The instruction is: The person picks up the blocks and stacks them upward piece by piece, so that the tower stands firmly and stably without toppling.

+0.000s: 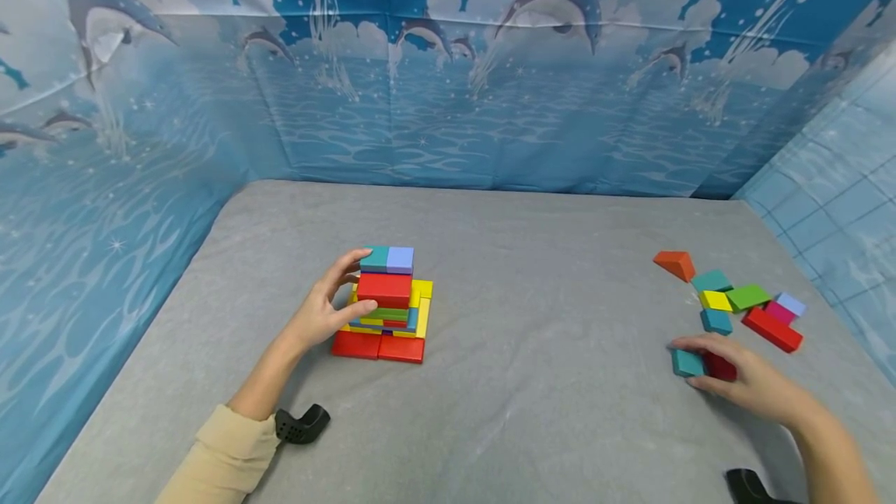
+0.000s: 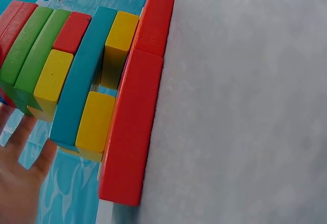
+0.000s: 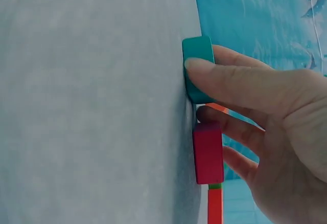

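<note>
A tower of coloured wooden blocks, with a long red block [image 1: 384,290] near its top, stands left of centre on two flat red blocks [image 2: 134,121]. My left hand [image 1: 323,313] is at its left side, fingers spread, fingertips by the teal top block [image 1: 374,258] and thumb across the front. A lavender block [image 1: 400,260] lies beside that teal one. At the right, my right hand [image 1: 752,383] pinches a teal block [image 3: 198,68] between thumb and forefinger, close over the cloth. A crimson block [image 3: 208,152] sits by its other fingers, partly under the hand.
Beyond the right hand lie loose blocks: an orange wedge [image 1: 675,264], a green block [image 1: 747,298], a yellow block [image 1: 715,300], a red block [image 1: 772,329] and several others. Grey cloth [image 1: 532,379] covers the table. A dolphin-print curtain [image 1: 448,123] hangs behind.
</note>
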### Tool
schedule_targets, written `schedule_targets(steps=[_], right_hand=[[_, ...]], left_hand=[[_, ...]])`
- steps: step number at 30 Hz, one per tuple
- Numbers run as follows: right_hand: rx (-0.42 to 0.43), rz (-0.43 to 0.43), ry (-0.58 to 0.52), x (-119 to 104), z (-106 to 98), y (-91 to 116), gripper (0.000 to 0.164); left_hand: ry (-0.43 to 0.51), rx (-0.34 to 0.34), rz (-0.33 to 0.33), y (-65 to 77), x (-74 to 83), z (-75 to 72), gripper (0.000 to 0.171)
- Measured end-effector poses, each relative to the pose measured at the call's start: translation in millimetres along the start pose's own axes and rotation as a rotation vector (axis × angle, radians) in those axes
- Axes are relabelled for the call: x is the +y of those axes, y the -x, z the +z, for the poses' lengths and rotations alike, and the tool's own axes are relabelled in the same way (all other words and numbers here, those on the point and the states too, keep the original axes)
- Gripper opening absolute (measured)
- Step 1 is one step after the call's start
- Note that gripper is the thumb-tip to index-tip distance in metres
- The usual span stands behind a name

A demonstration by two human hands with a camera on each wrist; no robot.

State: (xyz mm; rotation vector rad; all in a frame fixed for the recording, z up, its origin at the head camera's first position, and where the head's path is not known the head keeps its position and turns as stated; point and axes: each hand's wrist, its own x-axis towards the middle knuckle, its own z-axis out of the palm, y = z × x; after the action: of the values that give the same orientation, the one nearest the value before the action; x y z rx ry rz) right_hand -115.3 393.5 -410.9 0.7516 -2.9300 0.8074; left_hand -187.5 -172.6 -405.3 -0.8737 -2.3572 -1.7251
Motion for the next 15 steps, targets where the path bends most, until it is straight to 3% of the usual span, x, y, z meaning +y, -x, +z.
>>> schedule_targets(steps=[7,15], right_hand=[[0.069,-0.048,-0.02,-14.1,2.1,-24.0,0.047],[0.131,-0.199,-0.045,-85.5,5.7,-108.7,0.05]], left_hand=[[0.003,0.001,0.003,0.0,-1.5,-0.5,0.065],[-0.005,-0.004,-0.018,0.0,0.1,-0.3,0.065]])
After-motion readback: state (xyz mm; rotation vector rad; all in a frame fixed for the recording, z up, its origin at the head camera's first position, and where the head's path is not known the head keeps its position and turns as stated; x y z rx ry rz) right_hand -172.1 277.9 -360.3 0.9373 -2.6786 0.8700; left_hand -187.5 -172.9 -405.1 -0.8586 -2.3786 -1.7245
